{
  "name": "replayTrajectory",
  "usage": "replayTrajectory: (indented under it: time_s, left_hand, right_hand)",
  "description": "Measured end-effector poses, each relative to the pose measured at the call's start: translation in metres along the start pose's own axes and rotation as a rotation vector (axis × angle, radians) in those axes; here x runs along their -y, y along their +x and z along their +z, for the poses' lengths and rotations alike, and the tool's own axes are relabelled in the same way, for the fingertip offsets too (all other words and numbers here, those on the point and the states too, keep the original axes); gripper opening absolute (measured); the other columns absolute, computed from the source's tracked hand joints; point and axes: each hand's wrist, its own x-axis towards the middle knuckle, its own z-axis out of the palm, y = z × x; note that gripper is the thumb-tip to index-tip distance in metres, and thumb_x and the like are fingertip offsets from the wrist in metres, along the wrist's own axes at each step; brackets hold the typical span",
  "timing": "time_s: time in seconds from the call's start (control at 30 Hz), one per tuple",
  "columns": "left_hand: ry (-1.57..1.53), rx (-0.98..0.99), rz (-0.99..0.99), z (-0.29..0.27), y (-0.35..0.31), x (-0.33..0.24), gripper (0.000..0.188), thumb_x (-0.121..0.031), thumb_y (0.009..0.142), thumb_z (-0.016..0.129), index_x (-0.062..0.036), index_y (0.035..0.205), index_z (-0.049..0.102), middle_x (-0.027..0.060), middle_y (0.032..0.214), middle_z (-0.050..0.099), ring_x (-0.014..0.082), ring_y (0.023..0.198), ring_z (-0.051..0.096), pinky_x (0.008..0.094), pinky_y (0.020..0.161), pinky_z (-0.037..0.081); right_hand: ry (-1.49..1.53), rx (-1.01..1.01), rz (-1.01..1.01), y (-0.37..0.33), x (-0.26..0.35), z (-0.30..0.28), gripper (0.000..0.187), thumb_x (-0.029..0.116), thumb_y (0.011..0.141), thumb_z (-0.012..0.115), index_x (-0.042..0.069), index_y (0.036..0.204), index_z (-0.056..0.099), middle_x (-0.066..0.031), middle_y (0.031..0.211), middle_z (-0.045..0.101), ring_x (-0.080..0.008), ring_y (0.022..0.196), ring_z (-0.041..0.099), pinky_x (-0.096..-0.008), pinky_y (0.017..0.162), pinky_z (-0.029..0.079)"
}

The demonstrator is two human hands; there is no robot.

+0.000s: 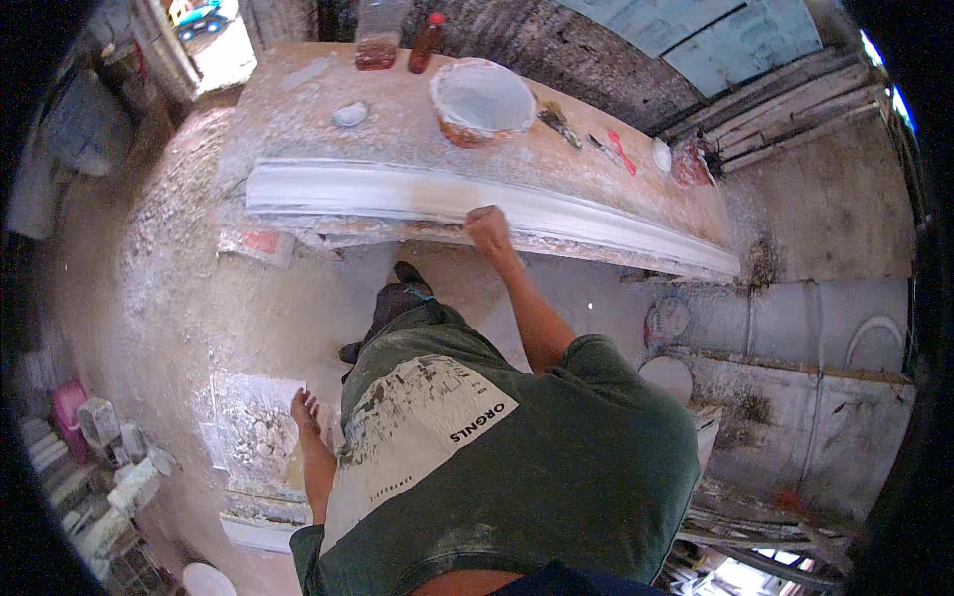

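Observation:
A long white plaster moulding lies along the front of a dusty work table. My right hand is stretched out to the moulding's front edge near its middle, fingers curled against it; whether anything is in the hand is hidden. My left hand hangs at my side, fingers spread and holding nothing, above a plaster-covered slab on the floor. My green shirt fills the lower middle of the view.
On the table stand a round bowl coated in white plaster, a jar, a dark bottle and small hand tools. Curved white casts lean at the right. Bags and containers crowd the left floor.

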Motion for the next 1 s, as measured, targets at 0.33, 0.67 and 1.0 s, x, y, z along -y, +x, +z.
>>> replayTrajectory:
  time_s: [0.33,0.67,1.0]
  left_hand:
    - [-0.03,-0.151,0.079,0.103,0.002,-0.041,0.046,-0.039,0.09,0.053,-0.0161,0.13,0.052,0.007,0.127,0.053,0.0248,0.111,0.052,0.0403,0.092,0.041]
    - [0.275,-0.088,-0.078,0.215,-0.084,0.007,0.046,-0.039,0.089,0.055,-0.0188,0.13,0.051,0.0031,0.118,0.058,0.0213,0.101,0.055,0.04,0.085,0.044]
    - [0.372,-0.213,0.082,0.286,-0.184,-0.014,0.042,-0.036,0.09,0.059,-0.0137,0.125,0.056,0.0029,0.112,0.062,0.0163,0.093,0.058,0.0322,0.077,0.046]
  right_hand:
    - [1.341,-0.109,-0.051,0.013,-0.176,-0.289,0.04,0.029,0.087,0.057,0.005,0.119,0.055,-0.0098,0.107,0.062,-0.0258,0.096,0.06,-0.0454,0.092,0.045]
    - [-0.414,-0.369,0.156,0.176,-0.379,-0.278,0.031,0.021,0.081,0.066,0.01,0.11,0.061,-0.0148,0.102,0.065,-0.0349,0.099,0.059,-0.0426,0.089,0.046]
    - [-0.356,-0.201,0.089,0.302,-0.302,-0.174,0.022,0.013,0.08,0.059,0.008,0.1,0.066,-0.0182,0.11,0.062,-0.0361,0.101,0.06,-0.0471,0.087,0.047]
